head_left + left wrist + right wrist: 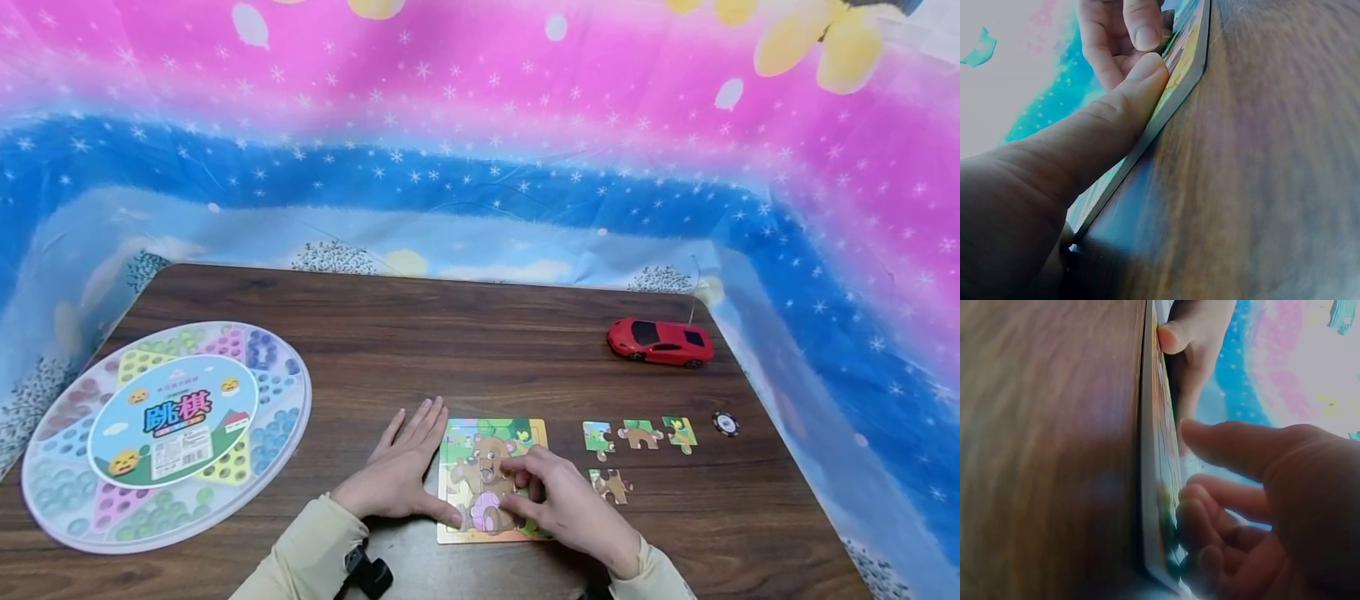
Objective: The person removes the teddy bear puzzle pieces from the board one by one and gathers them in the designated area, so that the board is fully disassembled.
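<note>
My two hands at a bear puzzle (482,473) on a wood-grain table (420,333), with 12 o'clock pointing straight away from me. My right hand (561,502) is half open: the fingers curl loosely, and thumb and index finger stand apart, their tips at the puzzle's surface around the bear, with part of the picture showing in the gap between them. My left hand (401,479) is spread, its long fingers stretched on the table toward 12 and 1 o'clock; its thumb reaches toward 4 o'clock and rests on the puzzle's near left border. Legible writing: the round checkers board (33,500) bears the large characters 跳棋 on its oval label (116,417); below them is a white sticker (182,454) with a barcode, its print too small to read. Position: the puzzle lies flat between my hands, at 3 o'clock from the left and at 9 to 10 o'clock from the right, partly beneath the latter's fingers. Four loose pieces (640,432) lie between 1 and 3 o'clock of my right hand; a round chip (725,423) lies beyond them at 2, a red car (660,342) farther off at 1. The checkers board sits near 9 o'clock of my left hand.
</note>
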### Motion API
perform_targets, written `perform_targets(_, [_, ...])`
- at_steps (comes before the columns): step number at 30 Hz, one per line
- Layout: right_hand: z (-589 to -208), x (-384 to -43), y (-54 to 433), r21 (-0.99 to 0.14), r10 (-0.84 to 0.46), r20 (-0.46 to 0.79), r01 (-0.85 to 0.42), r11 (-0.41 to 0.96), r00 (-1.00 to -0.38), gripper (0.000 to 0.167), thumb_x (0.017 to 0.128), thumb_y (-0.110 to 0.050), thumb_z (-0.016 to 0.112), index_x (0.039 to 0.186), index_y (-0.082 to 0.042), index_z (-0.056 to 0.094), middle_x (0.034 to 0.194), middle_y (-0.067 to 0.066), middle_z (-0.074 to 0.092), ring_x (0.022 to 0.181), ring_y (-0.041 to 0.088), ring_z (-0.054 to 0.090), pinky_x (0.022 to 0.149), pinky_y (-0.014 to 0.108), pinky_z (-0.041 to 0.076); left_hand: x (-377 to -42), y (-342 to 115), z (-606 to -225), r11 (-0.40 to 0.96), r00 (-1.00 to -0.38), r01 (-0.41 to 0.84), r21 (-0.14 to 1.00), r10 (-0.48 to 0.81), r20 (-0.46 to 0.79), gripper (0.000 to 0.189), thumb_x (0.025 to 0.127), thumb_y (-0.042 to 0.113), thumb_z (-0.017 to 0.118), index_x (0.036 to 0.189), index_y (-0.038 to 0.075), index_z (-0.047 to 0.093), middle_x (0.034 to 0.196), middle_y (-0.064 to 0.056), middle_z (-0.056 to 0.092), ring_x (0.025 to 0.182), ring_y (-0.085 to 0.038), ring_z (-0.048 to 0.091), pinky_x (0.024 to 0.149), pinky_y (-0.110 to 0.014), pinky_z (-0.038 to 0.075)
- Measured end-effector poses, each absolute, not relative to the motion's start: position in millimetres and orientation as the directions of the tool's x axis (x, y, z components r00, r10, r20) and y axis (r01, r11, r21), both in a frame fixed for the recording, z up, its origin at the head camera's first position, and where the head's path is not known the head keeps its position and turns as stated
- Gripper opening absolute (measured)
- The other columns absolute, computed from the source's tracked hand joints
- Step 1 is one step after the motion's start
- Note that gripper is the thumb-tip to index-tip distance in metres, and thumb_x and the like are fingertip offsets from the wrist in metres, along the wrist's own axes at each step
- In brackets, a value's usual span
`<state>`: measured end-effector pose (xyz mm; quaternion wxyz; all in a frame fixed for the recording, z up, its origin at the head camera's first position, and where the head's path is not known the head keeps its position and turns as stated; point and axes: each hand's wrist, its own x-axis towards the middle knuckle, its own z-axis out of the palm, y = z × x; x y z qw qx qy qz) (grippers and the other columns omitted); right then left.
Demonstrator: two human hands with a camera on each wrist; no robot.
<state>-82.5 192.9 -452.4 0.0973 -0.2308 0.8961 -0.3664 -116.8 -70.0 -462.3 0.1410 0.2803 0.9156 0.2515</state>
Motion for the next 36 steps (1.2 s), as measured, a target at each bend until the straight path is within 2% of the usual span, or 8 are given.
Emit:
perform_targets(6, [-453, -81, 189, -0.648, -0.478, -0.026, -0.349, 0.677, -0.878, 0.038, 0.089, -0.034, 0.072, 0.12, -0.013, 0.067, 0.088, -0.008, 0.053, 0.072, 0.005, 0.051, 0.063, 0.02, 0.046, -116, -70, -462, 0.712, -0.802, 0.446, 0.542, 0.587, -0.11, 0.135, 0.062, 0.074, 0.073, 0.155, -0.001, 0.009, 0.162, -0.015, 0.0, 0.148, -0.027, -0.004, 0.116, -0.05, -0.007])
perform_targets(14, [-454, -79, 184, -0.584, -0.454, -0.027, -0.354, 0.731, -0.891, 0.043, 0.087, -0.038, 0.073, 0.123, -0.016, 0.065, 0.089, -0.011, 0.052, 0.075, 0.003, 0.049, 0.064, 0.02, 0.045, -116, -70, -463, 0.714, -0.805, 0.448, 0.537, 0.584, -0.105, 0.136, 0.062, 0.075, 0.073, 0.155, -0.001, 0.01, 0.162, -0.015, 0.001, 0.148, -0.027, -0.003, 0.116, -0.051, -0.007])
perform_targets(18, [-454, -79, 184, -0.59, -0.444, -0.019, -0.349, 0.728, -0.896, 0.048, 0.086, -0.041, 0.073, 0.126, -0.017, 0.062, 0.089, -0.011, 0.051, 0.072, 0.004, 0.049, 0.063, 0.02, 0.044, -117, -70, -463, 0.715, -0.803, 0.443, 0.541, 0.585, -0.115, 0.135, 0.062, 0.075, 0.072, 0.155, -0.001, 0.009, 0.162, -0.014, 0.0, 0.148, -0.027, -0.004, 0.116, -0.05, -0.008])
perform_targets(23, [-455, -79, 183, -0.602, -0.429, -0.023, -0.33, 0.727, -0.903, 0.046, 0.086, -0.042, 0.073, 0.123, -0.018, 0.062, 0.088, -0.01, 0.051, 0.07, 0.003, 0.048, 0.061, 0.02, 0.043, -117, -70, -462, 0.714, -0.801, 0.441, 0.543, 0.586, -0.12, 0.135, 0.062, 0.076, 0.072, 0.155, 0.0, 0.009, 0.162, -0.014, 0.0, 0.148, -0.026, -0.005, 0.116, -0.05, -0.008])
perform_targets(30, [-457, -80, 182, -0.59, -0.405, -0.036, -0.307, 0.746, -0.914, 0.056, 0.085, -0.049, 0.071, 0.129, -0.015, 0.058, 0.087, -0.01, 0.05, 0.067, 0.003, 0.045, 0.058, 0.021, 0.041, -117, -70, -462, 0.72, -0.802, 0.44, 0.537, 0.584, -0.126, 0.135, 0.062, 0.075, 0.072, 0.155, 0.0, 0.009, 0.162, -0.014, 0.0, 0.148, -0.026, -0.005, 0.116, -0.05, -0.007])
perform_targets(36, [-459, -82, 182, -0.581, -0.401, -0.025, -0.313, 0.751, -0.916, 0.053, 0.085, -0.047, 0.071, 0.126, -0.016, 0.06, 0.086, -0.01, 0.049, 0.065, 0.003, 0.045, 0.056, 0.021, 0.04, -118, -70, -461, 0.72, -0.797, 0.427, 0.547, 0.585, -0.148, 0.135, 0.063, 0.076, 0.07, 0.156, 0.002, 0.007, 0.162, -0.012, -0.002, 0.148, -0.025, -0.007, 0.116, -0.05, -0.009])
